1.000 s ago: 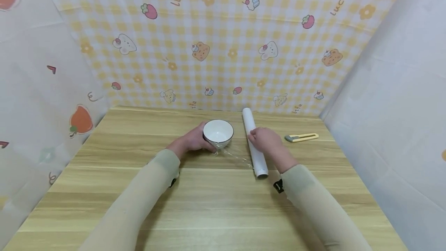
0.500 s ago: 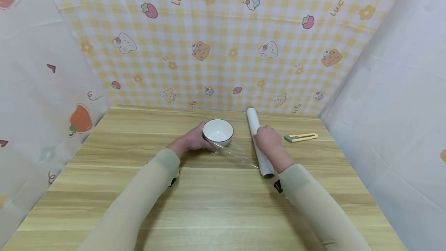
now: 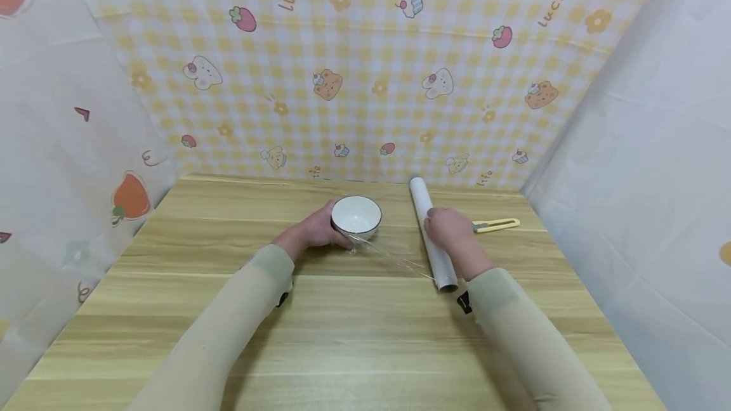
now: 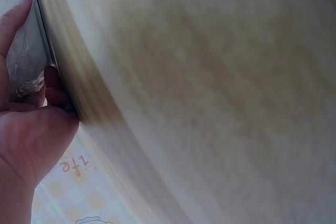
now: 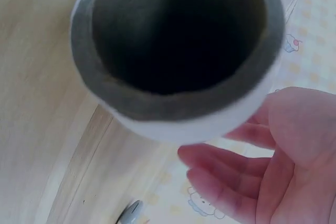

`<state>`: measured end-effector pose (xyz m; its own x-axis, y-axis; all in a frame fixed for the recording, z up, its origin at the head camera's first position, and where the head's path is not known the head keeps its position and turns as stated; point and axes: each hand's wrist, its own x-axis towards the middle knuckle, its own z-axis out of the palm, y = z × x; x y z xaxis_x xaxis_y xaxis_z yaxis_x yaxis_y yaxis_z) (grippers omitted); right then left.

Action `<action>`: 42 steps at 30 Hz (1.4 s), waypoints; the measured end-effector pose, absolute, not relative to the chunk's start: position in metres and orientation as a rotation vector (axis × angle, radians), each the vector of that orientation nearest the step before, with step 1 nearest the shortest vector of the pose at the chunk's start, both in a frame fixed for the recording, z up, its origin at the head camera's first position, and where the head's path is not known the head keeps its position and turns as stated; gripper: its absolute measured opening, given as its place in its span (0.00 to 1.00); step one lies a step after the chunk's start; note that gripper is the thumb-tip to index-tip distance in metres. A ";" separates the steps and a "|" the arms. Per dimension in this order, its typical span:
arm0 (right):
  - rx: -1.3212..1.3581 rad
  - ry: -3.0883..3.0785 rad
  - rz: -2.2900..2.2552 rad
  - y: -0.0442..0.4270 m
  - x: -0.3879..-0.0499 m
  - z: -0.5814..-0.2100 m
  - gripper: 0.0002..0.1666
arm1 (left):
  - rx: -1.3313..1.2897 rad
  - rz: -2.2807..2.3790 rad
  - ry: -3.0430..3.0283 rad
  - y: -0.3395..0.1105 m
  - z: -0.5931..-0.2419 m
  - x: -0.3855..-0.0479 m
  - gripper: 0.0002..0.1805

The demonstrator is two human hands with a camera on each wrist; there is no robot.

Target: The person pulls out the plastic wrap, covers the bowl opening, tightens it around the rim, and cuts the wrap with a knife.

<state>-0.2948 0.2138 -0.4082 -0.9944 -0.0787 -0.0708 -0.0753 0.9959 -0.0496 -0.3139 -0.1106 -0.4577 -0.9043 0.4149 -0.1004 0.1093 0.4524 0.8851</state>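
My left hand (image 3: pixel 320 227) grips the left side of a white bowl (image 3: pixel 356 213) with a dark rim. In the left wrist view, crinkled clear film (image 4: pixel 26 72) lies under the fingers against the bowl. A strip of plastic wrap (image 3: pixel 394 260) stretches from the bowl's near side to the white plastic wrap roll (image 3: pixel 443 268). My right hand (image 3: pixel 451 233) holds that roll near its middle, its fingers partly hidden in the head view. In the right wrist view, the roll's hollow grey core (image 5: pixel 178 98) faces the camera, with my fingers curled along its side.
To the right of my right hand lies a yellow utility knife (image 3: pixel 498 226), its grey end partly behind the hand. The wood-grain table (image 3: pixel 354 341) ends at a checked cloth backdrop (image 3: pixel 354 113). White cloth hangs on both sides.
My right hand and the roll have shifted to the right, away from the bowl, and the film between them spans a longer gap. My left hand and the bowl stay in place.
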 end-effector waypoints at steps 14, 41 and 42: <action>0.036 3.056 -0.053 0.219 -0.291 -0.414 0.34 | 0.478 1.430 2.398 -0.111 -0.457 -0.315 0.64; 0.055 3.011 -0.093 0.263 -0.300 -0.412 0.30 | 0.480 1.438 2.396 -0.111 -0.458 -0.314 0.64; 0.068 3.005 -0.096 0.264 -0.300 -0.411 0.31 | 0.480 1.439 2.397 -0.111 -0.458 -0.314 0.64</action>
